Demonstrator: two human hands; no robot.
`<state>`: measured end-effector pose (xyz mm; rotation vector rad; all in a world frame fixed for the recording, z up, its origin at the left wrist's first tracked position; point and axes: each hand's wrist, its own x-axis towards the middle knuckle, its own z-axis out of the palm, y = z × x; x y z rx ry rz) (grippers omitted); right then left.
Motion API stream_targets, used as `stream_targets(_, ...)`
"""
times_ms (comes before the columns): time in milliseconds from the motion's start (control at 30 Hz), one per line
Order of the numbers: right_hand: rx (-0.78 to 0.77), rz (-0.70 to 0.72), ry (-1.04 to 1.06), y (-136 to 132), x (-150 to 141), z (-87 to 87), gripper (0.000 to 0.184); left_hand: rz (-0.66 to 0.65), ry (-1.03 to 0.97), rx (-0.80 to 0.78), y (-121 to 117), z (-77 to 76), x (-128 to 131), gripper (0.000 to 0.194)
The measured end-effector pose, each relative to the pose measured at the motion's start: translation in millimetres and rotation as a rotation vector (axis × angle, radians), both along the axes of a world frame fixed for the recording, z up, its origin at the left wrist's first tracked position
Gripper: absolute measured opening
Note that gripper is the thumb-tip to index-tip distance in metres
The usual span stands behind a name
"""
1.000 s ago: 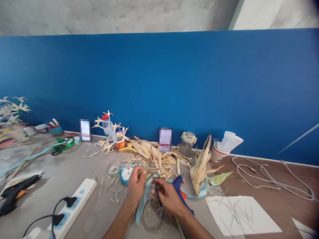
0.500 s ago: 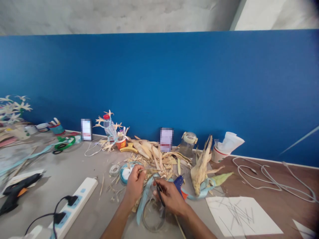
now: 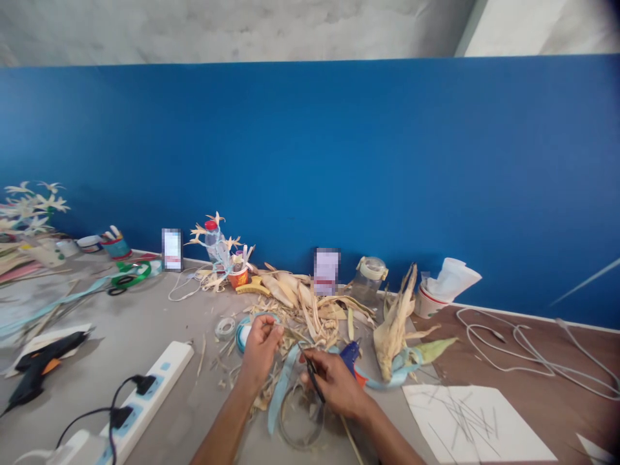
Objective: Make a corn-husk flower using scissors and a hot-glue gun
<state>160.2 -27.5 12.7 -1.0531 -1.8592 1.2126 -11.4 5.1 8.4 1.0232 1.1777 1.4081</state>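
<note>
My left hand (image 3: 261,345) is closed in a pinch, with what looks like a thin tan strip of dried corn husk at its fingertips. Close by on the right, my right hand (image 3: 334,381) is wrapped round a slim black-handled tool (image 3: 316,382), its thin tip pointing toward the left hand; its exact kind is unclear. Below the hands lie a light blue ribbon (image 3: 281,394) and a clear round ring-shaped thing (image 3: 301,423). Behind them spreads a heap of dried corn husks (image 3: 310,310). A blue glue gun (image 3: 349,355) rests beside my right hand.
A power strip (image 3: 150,394) with black plugs and a black glue gun (image 3: 48,361) are on the left. Rightward lie a white sheet (image 3: 475,420) with thin wires and a white cable (image 3: 518,349). A lidded jar (image 3: 371,278) and a phone (image 3: 327,271) stand by the blue partition (image 3: 310,161).
The view has shifted slightly, so the scene sits a little farther right. My left fingers have lifted slightly near the strip; the right hand keeps its hold on the black-handled tool.
</note>
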Motion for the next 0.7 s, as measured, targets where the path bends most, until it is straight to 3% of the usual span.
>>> stream_targets(300, -0.064, 0.014, 0.035, 0, -2, -7.1, 0.011, -0.012, -0.346, -0.013, -2, 8.2, 5, 0.029)
stream_targets(433, -0.029, 0.026, -0.008, -2, -3, -4.1, 0.012, 0.022, -0.292, 0.002, -3, 11.1, 5, 0.028)
stream_targets(700, -0.021, 0.023, -0.045, -4, -5, -2.8, 0.007, 0.066, -0.106, 0.027, 1, -1.9, 1, 0.031)
